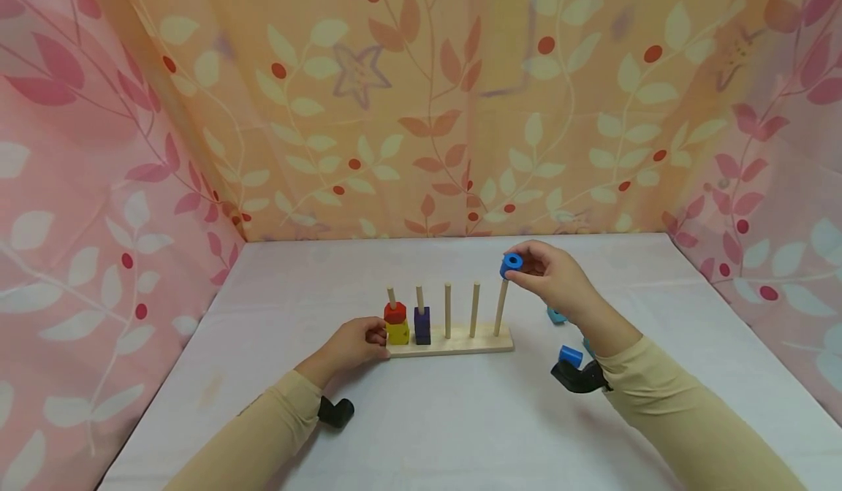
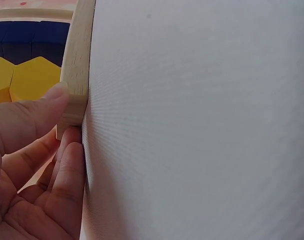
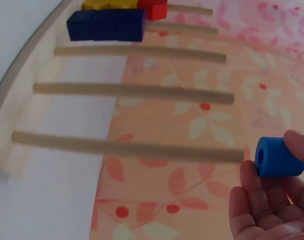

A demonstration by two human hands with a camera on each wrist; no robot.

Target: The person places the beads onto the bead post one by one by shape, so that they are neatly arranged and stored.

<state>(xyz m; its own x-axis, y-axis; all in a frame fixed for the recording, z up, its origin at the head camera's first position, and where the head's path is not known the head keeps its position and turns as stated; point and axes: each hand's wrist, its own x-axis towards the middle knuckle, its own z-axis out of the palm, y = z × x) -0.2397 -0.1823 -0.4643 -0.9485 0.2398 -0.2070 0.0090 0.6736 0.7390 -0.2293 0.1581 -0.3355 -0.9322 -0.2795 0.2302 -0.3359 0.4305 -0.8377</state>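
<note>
At the left end of a wooden peg stand [image 1: 454,347], my left hand [image 1: 358,340] grips the base between thumb and fingers [image 2: 69,165]. A blue cylindrical bead [image 3: 279,157] is pinched in my right hand [image 1: 547,275], its hole facing the tip of the rightmost peg [image 3: 127,149]. A small gap shows between bead and peg tip in the right wrist view. Yellow beads [image 1: 397,332] with a red bead [image 1: 395,313] on top sit on the leftmost peg. Dark blue square beads [image 1: 422,326] fill the lower part of the second peg. The other pegs are bare.
Another blue cylinder [image 1: 570,356] lies on the white tabletop [image 1: 447,425] near my right wrist. A teal piece [image 1: 556,316] rests behind my right forearm, partly hidden. Black wrist mounts [image 1: 337,412] stick out from both sleeves. Patterned cloth [image 1: 427,111] stands behind and on both sides.
</note>
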